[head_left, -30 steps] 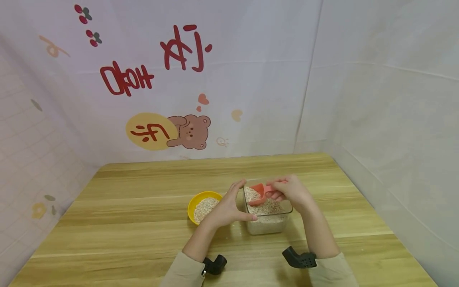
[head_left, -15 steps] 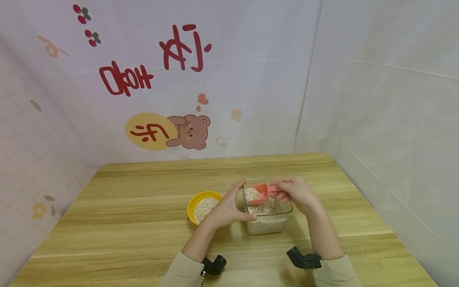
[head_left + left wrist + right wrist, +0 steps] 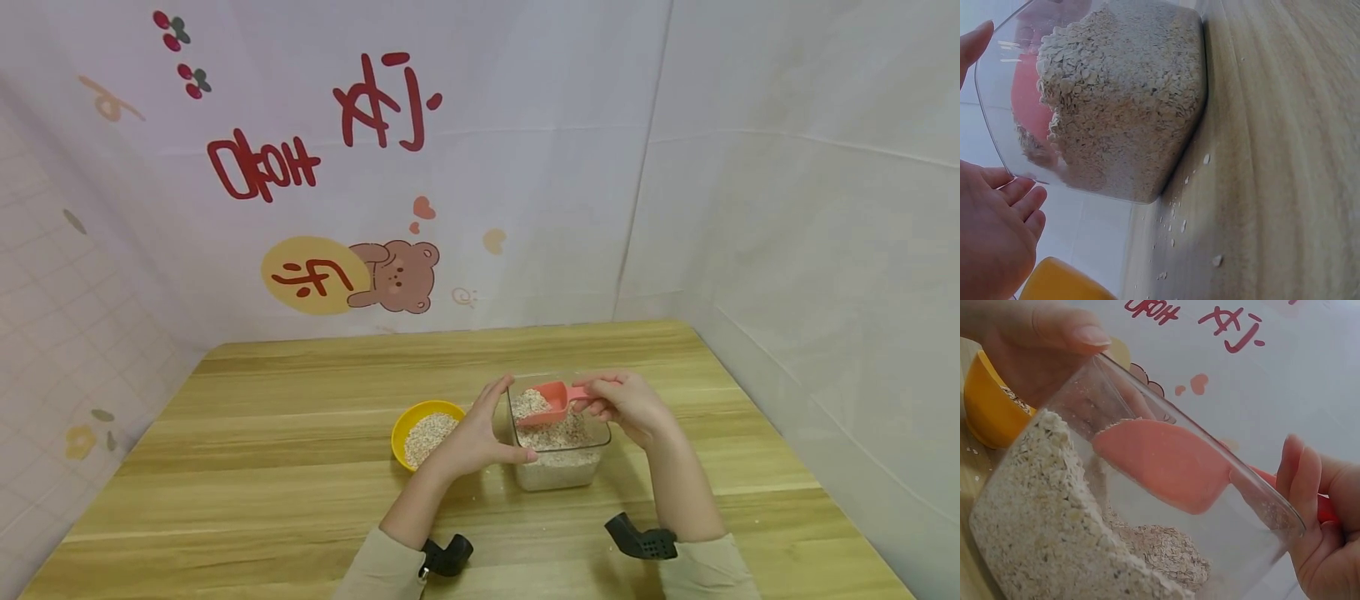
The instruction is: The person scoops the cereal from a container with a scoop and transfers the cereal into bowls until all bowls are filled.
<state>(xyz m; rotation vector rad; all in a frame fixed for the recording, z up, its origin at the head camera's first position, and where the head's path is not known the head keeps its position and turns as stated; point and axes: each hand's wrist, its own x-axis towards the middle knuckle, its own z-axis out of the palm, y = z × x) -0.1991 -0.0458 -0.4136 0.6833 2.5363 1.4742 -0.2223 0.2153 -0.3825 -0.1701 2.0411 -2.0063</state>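
In the head view a clear, square-sided container (image 3: 557, 472) partly filled with oat flakes (image 3: 1129, 94) stands on the table. My left hand (image 3: 471, 440) spans its left side, the thumb at the near rim and fingertips at the far corner. My right hand (image 3: 626, 405) pinches the handle of a coral-pink scoop (image 3: 555, 402). The scoop's bowl, with oats heaped in it, lies within the container's mouth. Through the clear wall, the right wrist view shows the scoop (image 3: 1163, 462) above a hollow in the oats.
Left of the container sits a yellow bowl (image 3: 400, 429) holding oat flakes, partly hidden behind my left hand. Several stray flakes (image 3: 1183, 226) lie on the wooden table (image 3: 285, 500). A printed white cloth (image 3: 525, 167) hangs behind the table.
My right hand has drawn slightly right with the scoop, whose heap of oats shows inside its bowl. The left hand and container stay in place.
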